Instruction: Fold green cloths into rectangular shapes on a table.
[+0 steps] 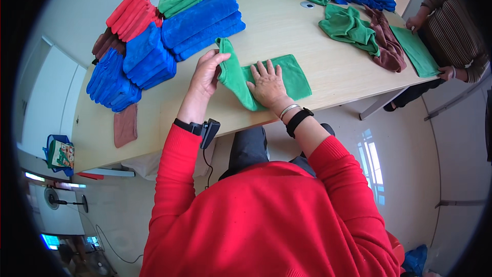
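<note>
A green towel (295,76) lies partly flat near the table's front edge, its left end lifted. My left hand (206,72) pinches the raised end between thumb and fingers, holding it up from the tabletop. Flat on the towel's middle rests my right hand (267,85), fingers spread and pressing down beside the bend. A bracelet and dark band circle my right wrist; another dark band with a small black device sits on my left.
Folded blue towels (202,23), red towels (134,15) and a brown cloth (125,125) are on the table's left. Loose green cloths (348,26) and a brown one (384,41) lie right. At the right end, a person's hands (447,73) hold a green towel (415,51).
</note>
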Available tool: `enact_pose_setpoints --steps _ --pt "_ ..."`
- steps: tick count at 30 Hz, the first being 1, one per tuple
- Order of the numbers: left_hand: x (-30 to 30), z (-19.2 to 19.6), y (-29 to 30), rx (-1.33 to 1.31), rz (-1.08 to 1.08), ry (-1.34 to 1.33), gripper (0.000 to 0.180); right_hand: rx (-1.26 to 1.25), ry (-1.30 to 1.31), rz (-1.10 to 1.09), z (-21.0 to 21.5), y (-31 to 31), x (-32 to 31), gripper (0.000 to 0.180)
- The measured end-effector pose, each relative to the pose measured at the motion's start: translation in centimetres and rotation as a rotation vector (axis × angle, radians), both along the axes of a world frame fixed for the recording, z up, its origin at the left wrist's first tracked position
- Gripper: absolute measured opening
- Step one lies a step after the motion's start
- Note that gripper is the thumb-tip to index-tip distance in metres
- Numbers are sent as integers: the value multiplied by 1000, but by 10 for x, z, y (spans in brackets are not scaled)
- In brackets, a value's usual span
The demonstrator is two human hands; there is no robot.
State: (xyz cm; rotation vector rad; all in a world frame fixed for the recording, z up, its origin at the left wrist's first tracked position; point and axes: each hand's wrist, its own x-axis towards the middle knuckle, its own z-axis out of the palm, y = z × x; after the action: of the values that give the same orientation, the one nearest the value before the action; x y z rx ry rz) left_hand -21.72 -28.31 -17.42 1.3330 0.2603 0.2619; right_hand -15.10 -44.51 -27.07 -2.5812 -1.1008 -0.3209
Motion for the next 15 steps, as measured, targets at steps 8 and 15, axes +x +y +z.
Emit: enact_pose_setpoints --steps 8,15 --pt "68 -10 -68 132 -123 231 19 -144 126 135 16 -47 -29 51" --pt "99 -32 -116 322 -189 378 16 105 11 167 11 -99 -80 48"
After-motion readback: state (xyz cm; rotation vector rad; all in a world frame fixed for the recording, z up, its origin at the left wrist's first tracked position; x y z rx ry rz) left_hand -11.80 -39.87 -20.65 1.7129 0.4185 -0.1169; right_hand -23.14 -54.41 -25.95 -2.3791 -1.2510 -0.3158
